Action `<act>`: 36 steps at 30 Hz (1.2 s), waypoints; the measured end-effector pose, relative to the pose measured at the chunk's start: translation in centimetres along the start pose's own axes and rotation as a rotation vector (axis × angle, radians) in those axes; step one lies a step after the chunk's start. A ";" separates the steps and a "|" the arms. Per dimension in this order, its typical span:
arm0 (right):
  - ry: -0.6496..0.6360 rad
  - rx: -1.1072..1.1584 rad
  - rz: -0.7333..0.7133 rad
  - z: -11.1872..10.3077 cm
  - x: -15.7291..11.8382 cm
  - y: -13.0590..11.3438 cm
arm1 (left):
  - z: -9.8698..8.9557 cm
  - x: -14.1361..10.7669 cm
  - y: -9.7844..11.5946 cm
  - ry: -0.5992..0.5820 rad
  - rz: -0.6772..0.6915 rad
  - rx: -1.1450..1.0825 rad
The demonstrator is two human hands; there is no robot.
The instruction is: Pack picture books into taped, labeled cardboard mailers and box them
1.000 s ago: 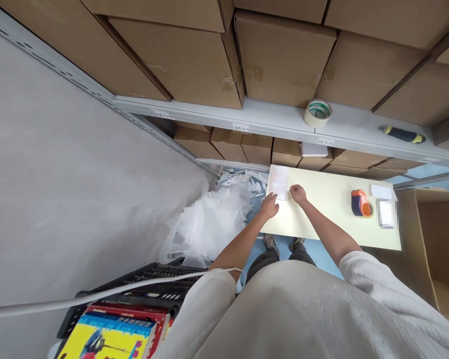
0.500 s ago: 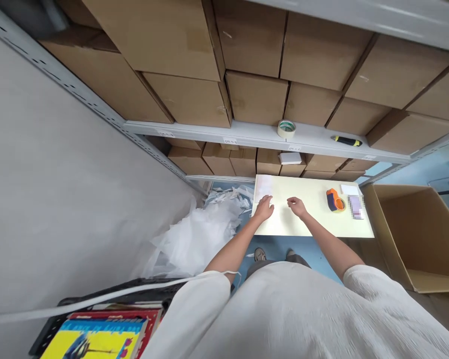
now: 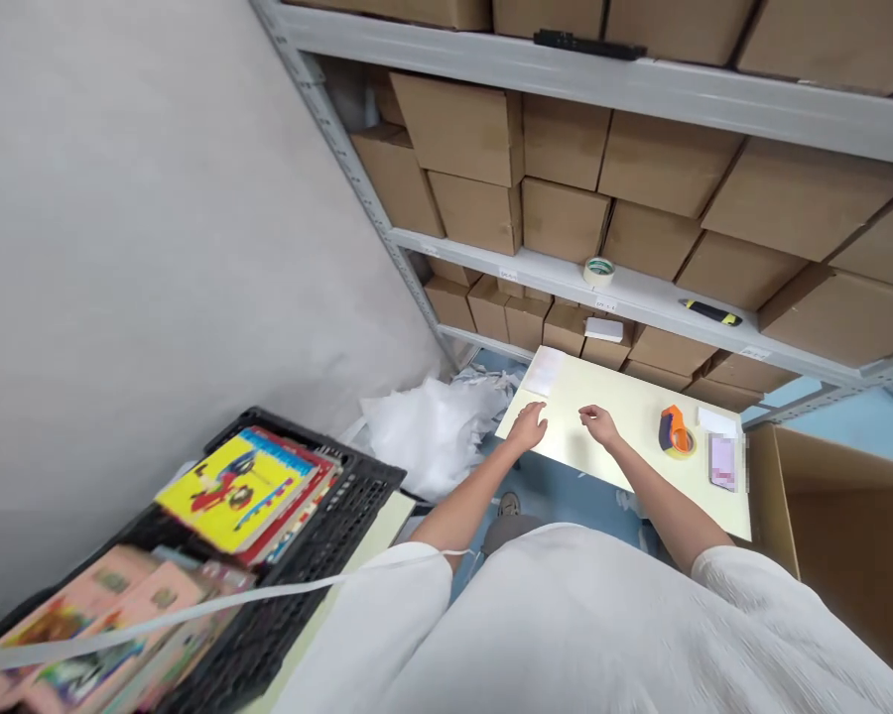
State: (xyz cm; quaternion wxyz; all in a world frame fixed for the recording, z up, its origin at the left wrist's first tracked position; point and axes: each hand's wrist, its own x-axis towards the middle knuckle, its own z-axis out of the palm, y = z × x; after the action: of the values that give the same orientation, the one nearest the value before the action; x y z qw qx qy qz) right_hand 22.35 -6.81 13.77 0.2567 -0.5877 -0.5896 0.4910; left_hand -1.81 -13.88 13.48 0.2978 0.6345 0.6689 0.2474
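Observation:
My left hand (image 3: 528, 427) is over the left part of the pale yellow table (image 3: 610, 392), fingers apart and nothing in them. A pale sheet (image 3: 546, 371) lies just beyond it at the table's far left corner. To the right, my right hand (image 3: 599, 424) is held above the table with its fingers curled together; whether something small is between them is too small to tell. Farther right on the table are an orange and dark blue tape dispenser (image 3: 676, 433), a white packet (image 3: 716, 422) and a light purple item (image 3: 722, 461), partly blurred.
Grey shelves with brown boxes (image 3: 662, 169) stand ahead, bearing a tape roll (image 3: 599, 271) and a yellow-black cutter (image 3: 711, 312). White wrapping (image 3: 432, 426) lies left on the floor. A black crate (image 3: 283, 585) holds books (image 3: 238, 486). An open carton (image 3: 848, 535) stands right.
The view has turned left and tilted, bringing more of the crate and its books into sight. My hands stay over the table, the left one open and the right one closed.

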 end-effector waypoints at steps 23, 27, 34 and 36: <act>-0.785 -0.147 -0.540 23.9 -13.9 -12.0 | -9.5 -31.2 -2.4 0.676 -0.379 0.062; -0.893 -0.116 -0.609 29.7 -20.1 -14.0 | -11.7 -39.2 -3.6 0.787 -0.422 0.095; -1.032 -0.076 -0.703 39.6 -32.1 -16.3 | -16.1 -54.2 -5.5 0.925 -0.505 0.161; -1.077 -0.057 -0.722 42.5 -35.7 -17.0 | -17.2 -58.5 -6.2 0.959 -0.537 0.177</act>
State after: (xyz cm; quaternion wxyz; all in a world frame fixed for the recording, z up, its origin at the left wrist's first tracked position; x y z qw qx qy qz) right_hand -16.15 -49.36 22.12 0.0583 -0.0304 -0.8091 0.5840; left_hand -17.36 -71.83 26.09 -0.0417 0.2810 0.8859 0.3668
